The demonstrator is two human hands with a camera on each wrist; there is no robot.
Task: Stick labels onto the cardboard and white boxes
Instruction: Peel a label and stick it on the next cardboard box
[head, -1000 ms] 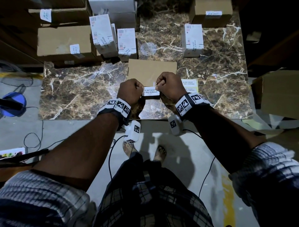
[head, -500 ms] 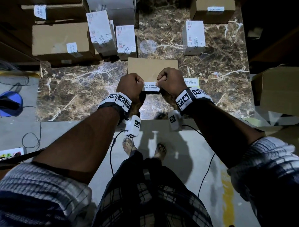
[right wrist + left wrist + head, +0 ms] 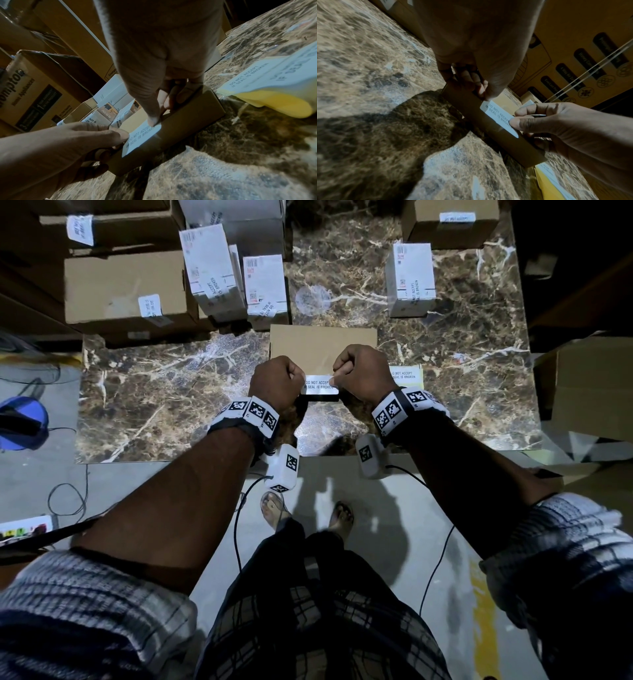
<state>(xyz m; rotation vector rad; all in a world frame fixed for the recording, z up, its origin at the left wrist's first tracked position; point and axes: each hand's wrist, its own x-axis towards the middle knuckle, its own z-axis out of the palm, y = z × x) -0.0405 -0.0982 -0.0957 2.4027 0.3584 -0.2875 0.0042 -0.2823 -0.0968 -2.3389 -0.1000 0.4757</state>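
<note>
Left hand (image 3: 278, 383) and right hand (image 3: 363, 373) grips pinching glossy rectangular label (image 3: 319, 387), apparently touching flat cardboard box (image 3: 322, 344)

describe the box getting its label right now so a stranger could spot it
On the marble table, look at the near edge, between the two hands. The flat brown cardboard box lies there, a white label folding over its front edge. Unlike the upright white boxes behind, it is low and plain.
</note>
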